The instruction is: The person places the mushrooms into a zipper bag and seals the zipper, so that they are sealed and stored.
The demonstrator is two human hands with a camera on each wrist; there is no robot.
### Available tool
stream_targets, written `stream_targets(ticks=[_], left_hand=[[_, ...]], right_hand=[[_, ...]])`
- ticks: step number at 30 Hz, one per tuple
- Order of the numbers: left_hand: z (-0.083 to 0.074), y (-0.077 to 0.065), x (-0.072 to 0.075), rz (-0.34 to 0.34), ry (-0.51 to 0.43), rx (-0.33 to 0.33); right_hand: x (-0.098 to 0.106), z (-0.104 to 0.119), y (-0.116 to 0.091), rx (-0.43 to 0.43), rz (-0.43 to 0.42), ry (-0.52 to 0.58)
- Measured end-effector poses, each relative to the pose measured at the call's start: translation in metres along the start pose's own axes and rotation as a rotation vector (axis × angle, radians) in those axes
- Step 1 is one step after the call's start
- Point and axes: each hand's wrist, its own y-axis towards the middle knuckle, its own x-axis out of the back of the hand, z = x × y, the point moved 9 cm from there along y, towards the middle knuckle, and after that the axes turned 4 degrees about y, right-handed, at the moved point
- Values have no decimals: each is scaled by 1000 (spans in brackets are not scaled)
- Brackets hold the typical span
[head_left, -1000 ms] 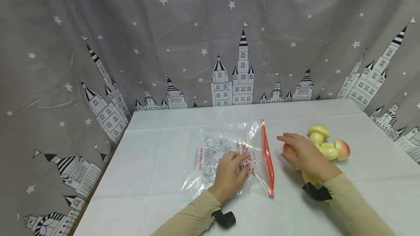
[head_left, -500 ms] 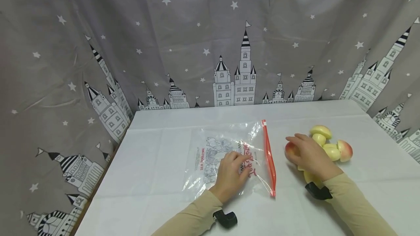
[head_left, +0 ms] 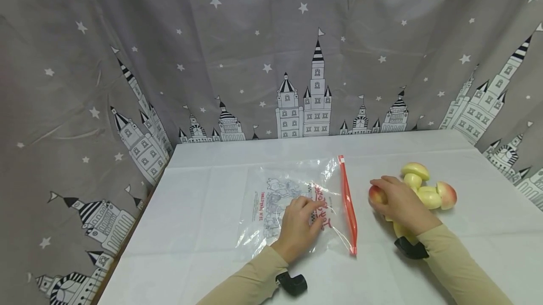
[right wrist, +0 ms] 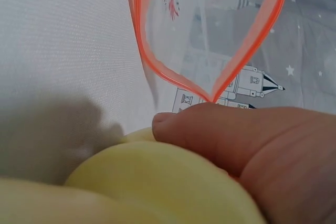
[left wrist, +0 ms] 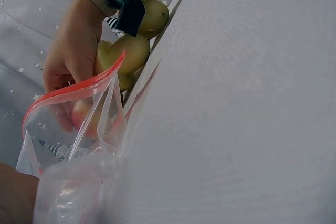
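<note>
A clear zip bag (head_left: 263, 201) with a red zip edge and printed drawings lies on the white table. My left hand (head_left: 297, 227) rests on its printed middle, fingers bent against the film; the fingertips' contact is partly hidden. In the left wrist view the bag's red-edged mouth (left wrist: 79, 85) gapes towards the fruit. My right hand (head_left: 405, 205) has its thumb and fingers around a red-and-yellow round fruit (head_left: 376, 194), right of the bag. Smooth yellow fruit (right wrist: 152, 177) fills the bottom of the right wrist view, beside the thumb (right wrist: 197, 129).
Several more yellow fruits lie beyond and beside my right hand, among them an oval one (head_left: 415, 170) and a red-blushed one (head_left: 445, 195). A grey curtain (head_left: 237, 36) with castles and stars hangs behind the white table (head_left: 191, 192).
My right hand's fingers have come down around the round fruit, and the wrist has barely moved. The left hand stays on the bag. The whole head view has shifted slightly.
</note>
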Motion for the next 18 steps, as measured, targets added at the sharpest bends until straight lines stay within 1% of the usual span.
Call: stream_targets(ticks=[9, 18], left_hand=[[0, 0, 0, -3, -2, -2], [0, 0, 0, -7, 1, -9]], right_hand=[[0, 1, -1, 21, -3, 15], [0, -2, 0, -9, 15, 40]])
